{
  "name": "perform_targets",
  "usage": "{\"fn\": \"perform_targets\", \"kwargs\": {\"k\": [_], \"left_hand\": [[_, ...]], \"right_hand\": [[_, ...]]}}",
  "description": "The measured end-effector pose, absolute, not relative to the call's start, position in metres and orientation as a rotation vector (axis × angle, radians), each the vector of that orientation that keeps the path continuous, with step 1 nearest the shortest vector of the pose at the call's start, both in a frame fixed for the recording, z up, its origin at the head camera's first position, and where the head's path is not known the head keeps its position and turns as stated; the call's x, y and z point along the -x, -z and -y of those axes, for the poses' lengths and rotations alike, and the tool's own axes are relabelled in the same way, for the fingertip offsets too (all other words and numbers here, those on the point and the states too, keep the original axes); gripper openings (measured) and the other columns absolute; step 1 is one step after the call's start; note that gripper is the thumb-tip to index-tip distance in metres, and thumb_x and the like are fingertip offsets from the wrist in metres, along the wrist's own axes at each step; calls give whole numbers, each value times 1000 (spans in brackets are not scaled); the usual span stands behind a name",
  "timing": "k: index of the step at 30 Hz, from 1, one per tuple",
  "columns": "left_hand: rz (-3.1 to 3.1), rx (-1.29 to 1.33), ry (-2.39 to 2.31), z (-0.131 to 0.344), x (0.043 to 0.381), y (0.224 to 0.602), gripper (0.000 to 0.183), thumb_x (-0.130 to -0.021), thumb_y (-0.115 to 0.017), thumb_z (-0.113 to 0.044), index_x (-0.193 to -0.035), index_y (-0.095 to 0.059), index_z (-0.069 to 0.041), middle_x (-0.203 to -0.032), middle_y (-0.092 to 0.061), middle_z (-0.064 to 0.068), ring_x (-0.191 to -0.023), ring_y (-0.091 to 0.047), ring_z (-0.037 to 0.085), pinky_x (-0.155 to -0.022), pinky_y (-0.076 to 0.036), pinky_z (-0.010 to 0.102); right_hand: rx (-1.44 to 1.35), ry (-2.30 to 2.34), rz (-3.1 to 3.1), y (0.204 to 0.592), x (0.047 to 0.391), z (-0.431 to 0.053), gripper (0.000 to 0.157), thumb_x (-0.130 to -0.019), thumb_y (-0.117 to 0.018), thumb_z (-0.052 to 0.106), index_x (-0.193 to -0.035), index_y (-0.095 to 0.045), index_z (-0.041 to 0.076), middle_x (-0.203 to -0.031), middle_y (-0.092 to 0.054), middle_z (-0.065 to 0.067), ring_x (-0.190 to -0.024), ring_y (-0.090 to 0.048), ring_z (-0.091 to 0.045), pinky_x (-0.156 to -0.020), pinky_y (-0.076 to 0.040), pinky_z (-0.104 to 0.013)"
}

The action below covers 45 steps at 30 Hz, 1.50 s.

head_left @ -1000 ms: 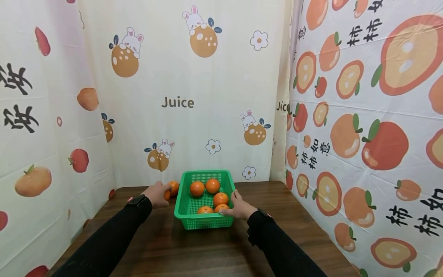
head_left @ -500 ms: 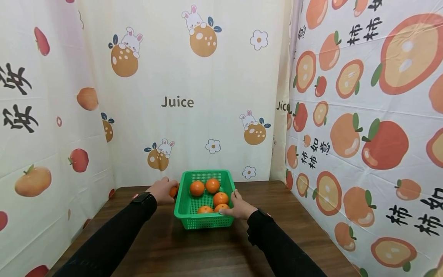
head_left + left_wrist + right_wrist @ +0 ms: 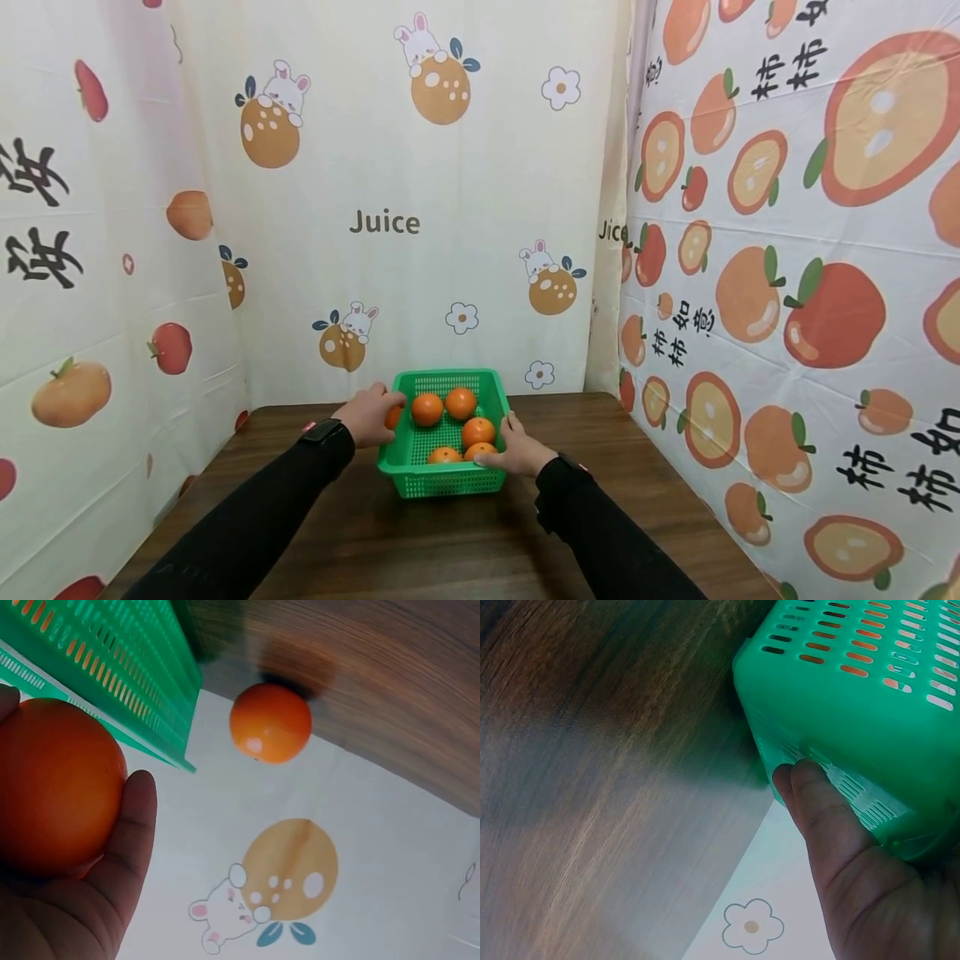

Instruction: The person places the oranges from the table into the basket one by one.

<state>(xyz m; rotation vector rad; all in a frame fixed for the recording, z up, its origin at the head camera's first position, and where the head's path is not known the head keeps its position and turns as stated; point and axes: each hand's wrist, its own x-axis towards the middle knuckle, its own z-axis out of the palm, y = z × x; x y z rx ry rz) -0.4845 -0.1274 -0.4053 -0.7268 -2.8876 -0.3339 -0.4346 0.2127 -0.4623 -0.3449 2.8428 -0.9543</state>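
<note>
My left hand (image 3: 367,417) grips an orange (image 3: 60,787), thumb and fingers around its sides, at the left rim of a green plastic basket (image 3: 450,485). Inside the basket lie several oranges, two toward the back and others near the front right. My right hand (image 3: 521,450) holds the basket's front right corner, thumb over the rim and fingers (image 3: 817,795) against the outer side wall. Outside the basket, another orange (image 3: 270,722) rests on the table in the left wrist view; in the head view it is hidden by my left hand.
The basket stands toward the back of a dark wooden table (image 3: 420,550). Printed cloths surround it: a cream one (image 3: 480,208) behind, white ones at left (image 3: 112,300) and right (image 3: 787,225).
My left hand has moved right with the orange, from beside the basket to over its left rim. The right hand and the basket have stayed put.
</note>
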Motion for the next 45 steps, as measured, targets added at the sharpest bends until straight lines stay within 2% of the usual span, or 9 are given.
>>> {"fn": "perform_targets", "kwargs": {"k": [6,13,18,23,28,32,38,45], "left_hand": [[2901,714,362,125,490,410,53,-82,-87,-20,-131,-68,-27,-119,-55,12,-87,-56,28,-72,-54,39],[2916,698,371,123,494,415,58,-82,-87,-23,-136,-66,-31,-122,-55,11,-90,-55,27,-75,-54,38],[2911,716,381,120,492,412,62,-82,-86,-21,-140,-65,-28,-125,-56,12,-91,-56,27,-76,-56,40],[2898,743,407,115,491,410,60,-82,-86,-20,-137,-66,-27,-121,-57,12,-91,-57,25,-77,-56,39],[2874,773,423,111,490,414,56,-80,-87,-21,-132,-68,-28,-118,-57,10,-90,-56,23,-75,-52,37],[2843,809,431,107,489,417,58,-78,-85,-19,-133,-69,-25,-116,-57,10,-90,-53,22,-73,-49,37],[2843,809,475,102,486,419,57,-81,-84,-21,-136,-67,-27,-116,-56,11,-85,-54,21,-70,-48,34],[2839,796,443,100,485,422,60,-84,-83,-22,-142,-65,-23,-115,-56,11,-82,-54,21,-68,-46,34]], "right_hand": [[337,954,-2843,461,433,-212,115,-95,-70,63,-170,-9,-1,-179,3,-21,-162,-25,-43,-125,-34,-59],[358,953,-2842,458,432,-212,115,-96,-70,62,-169,-9,-2,-179,3,-23,-161,-26,-45,-125,-33,-60],[358,935,-2855,459,435,-213,117,-95,-69,65,-169,-9,-2,-179,3,-22,-161,-28,-42,-125,-35,-58],[352,944,-2852,459,435,-214,116,-95,-69,64,-169,-9,-1,-179,3,-22,-161,-27,-42,-125,-34,-58],[363,955,-2848,457,430,-213,114,-96,-69,63,-169,-10,-3,-179,2,-22,-161,-26,-43,-125,-34,-58],[365,967,-2850,456,425,-212,113,-97,-69,62,-169,-10,-3,-179,1,-22,-161,-27,-42,-125,-34,-58],[358,964,-2850,456,426,-212,113,-97,-69,61,-169,-10,-2,-179,1,-21,-161,-27,-42,-125,-34,-58],[356,984,-2838,453,423,-211,112,-97,-70,60,-169,-10,-2,-179,1,-21,-161,-27,-43,-125,-33,-58]]}}
